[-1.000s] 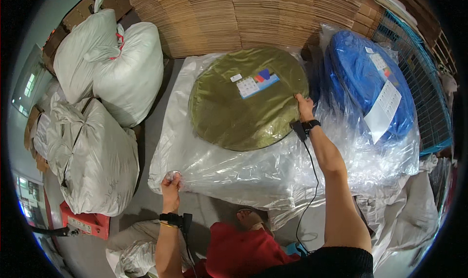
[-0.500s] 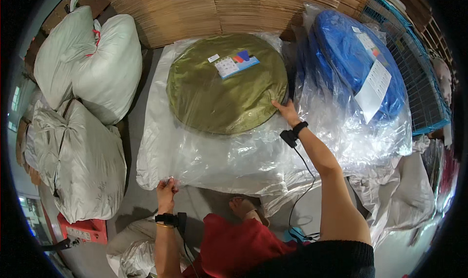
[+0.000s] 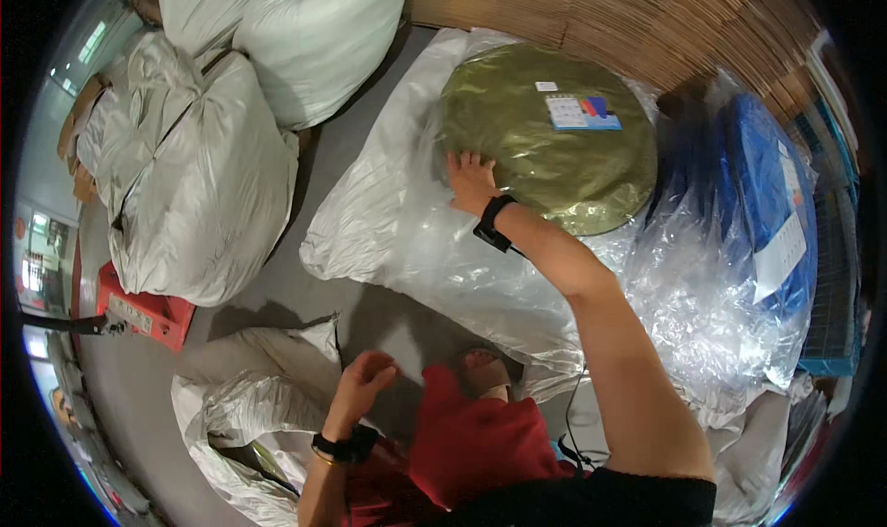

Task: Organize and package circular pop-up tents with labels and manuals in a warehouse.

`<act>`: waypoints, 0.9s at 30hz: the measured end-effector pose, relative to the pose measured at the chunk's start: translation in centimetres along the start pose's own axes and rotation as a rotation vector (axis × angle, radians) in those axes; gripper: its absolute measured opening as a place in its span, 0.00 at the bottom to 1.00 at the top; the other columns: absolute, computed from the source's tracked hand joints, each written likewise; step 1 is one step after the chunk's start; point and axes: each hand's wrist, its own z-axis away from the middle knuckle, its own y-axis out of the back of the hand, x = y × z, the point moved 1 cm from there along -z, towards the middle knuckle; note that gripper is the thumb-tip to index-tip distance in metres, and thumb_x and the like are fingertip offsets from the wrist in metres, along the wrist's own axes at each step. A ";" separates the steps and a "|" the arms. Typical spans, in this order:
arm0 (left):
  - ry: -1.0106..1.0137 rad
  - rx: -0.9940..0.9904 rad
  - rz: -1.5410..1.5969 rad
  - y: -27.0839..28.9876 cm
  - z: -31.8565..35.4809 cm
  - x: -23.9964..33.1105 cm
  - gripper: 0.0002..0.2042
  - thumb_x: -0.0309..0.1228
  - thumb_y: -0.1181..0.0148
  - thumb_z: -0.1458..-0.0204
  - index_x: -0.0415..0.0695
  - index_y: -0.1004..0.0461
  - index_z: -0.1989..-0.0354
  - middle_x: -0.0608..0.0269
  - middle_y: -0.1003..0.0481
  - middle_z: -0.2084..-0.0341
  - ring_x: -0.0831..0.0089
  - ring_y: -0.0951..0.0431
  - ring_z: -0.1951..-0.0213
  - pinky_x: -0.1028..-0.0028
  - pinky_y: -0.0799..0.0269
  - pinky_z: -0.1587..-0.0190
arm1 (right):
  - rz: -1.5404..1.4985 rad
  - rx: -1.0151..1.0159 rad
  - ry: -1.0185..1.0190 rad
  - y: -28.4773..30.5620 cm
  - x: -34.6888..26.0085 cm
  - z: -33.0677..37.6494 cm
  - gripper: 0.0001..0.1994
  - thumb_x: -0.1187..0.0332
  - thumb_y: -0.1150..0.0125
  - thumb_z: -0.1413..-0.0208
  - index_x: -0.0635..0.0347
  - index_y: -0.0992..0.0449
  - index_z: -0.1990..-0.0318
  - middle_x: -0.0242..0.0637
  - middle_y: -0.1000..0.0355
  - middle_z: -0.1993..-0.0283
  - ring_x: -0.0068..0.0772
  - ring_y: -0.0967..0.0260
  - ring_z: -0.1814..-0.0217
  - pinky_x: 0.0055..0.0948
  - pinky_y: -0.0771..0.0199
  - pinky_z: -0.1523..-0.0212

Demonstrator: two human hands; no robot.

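Observation:
A large round, flat olive-green package (image 3: 545,171) lies in a clear plastic bag, with a coloured label card (image 3: 584,113) on top. My right hand (image 3: 473,183) rests on its near left edge, fingers spread over the plastic. Beneath it, a white plastic sack (image 3: 356,236) and loose clear film extend toward me. My left hand (image 3: 363,387) hovers over the floor in front of the stack, fingers loosely bent and apart, holding nothing I can see. Close beside it on the left is an opened white woven sack (image 3: 263,365) with something greenish inside.
Blue round packages (image 3: 748,194) in clear plastic stand on the right, before a blue wire cage (image 3: 834,278). Stacked cardboard (image 3: 591,14) lines the back. Big stuffed white sacks (image 3: 199,171) fill the left, near a red pallet-jack-like base (image 3: 152,313).
My right hand has moved from the green package's near right edge to its left edge. My left hand has let go of the plastic's corner and drawn back. The view has shifted left.

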 end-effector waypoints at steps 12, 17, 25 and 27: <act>-0.061 0.013 -0.190 2.0 2.6 0.3 0.09 0.26 0.43 0.54 0.38 0.32 0.64 0.62 0.26 0.71 0.77 0.27 0.68 0.79 0.33 0.65 | 0.546 0.037 -0.159 -5.6 -1.2 -2.8 0.33 0.64 0.52 0.49 0.49 0.59 0.37 0.58 0.60 0.38 0.56 0.55 0.40 0.62 0.49 0.50; -0.059 0.135 -0.275 3.0 4.2 0.1 0.10 0.25 0.42 0.55 0.38 0.32 0.64 0.61 0.26 0.72 0.76 0.26 0.69 0.79 0.33 0.67 | 0.470 0.114 -0.098 -6.3 -0.3 -2.6 0.28 0.68 0.55 0.51 0.48 0.51 0.39 0.55 0.51 0.42 0.50 0.49 0.44 0.53 0.44 0.52; -0.119 0.108 -0.352 2.9 5.9 1.0 0.10 0.24 0.41 0.58 0.39 0.31 0.65 0.59 0.26 0.72 0.71 0.26 0.70 0.76 0.32 0.69 | 0.364 0.151 -0.048 -4.1 3.1 0.3 0.34 0.66 0.43 0.57 0.51 0.50 0.40 0.53 0.49 0.44 0.47 0.47 0.48 0.44 0.44 0.51; -0.150 0.095 -0.364 2.6 5.7 1.0 0.10 0.24 0.41 0.58 0.39 0.31 0.65 0.59 0.26 0.72 0.70 0.26 0.70 0.75 0.32 0.69 | 0.154 0.244 0.084 -3.7 3.5 1.1 0.42 0.60 0.34 0.67 0.56 0.49 0.41 0.51 0.44 0.50 0.47 0.45 0.49 0.41 0.42 0.51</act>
